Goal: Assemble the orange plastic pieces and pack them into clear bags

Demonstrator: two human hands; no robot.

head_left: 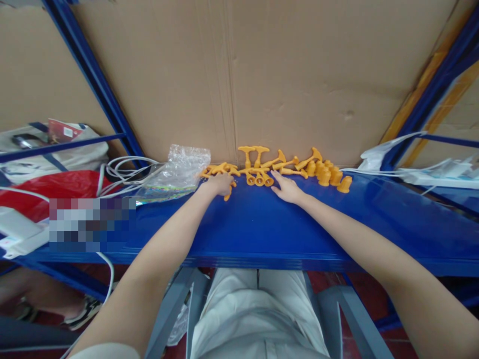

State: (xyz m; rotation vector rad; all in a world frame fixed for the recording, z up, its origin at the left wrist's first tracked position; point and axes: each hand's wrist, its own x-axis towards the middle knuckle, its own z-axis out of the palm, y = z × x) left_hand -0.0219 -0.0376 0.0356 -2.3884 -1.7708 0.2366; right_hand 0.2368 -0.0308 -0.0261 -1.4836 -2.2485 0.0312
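Left hand [223,184], grip unclear, and right hand [288,189], fingers spread, adjoin orange T-handled pieces [258,155], some ridged.

Glossy orange T-handled pieces [258,156] in a jumbled row, left of clustered dome-topped orange cups [324,177].

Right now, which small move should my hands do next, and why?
Perhaps bring the orange piece at your left hand toward the left end of the three round-ended pieces. Those lie side by side with their round ends toward you, and your right hand is beside their right end, so the left side seems easier to reach.
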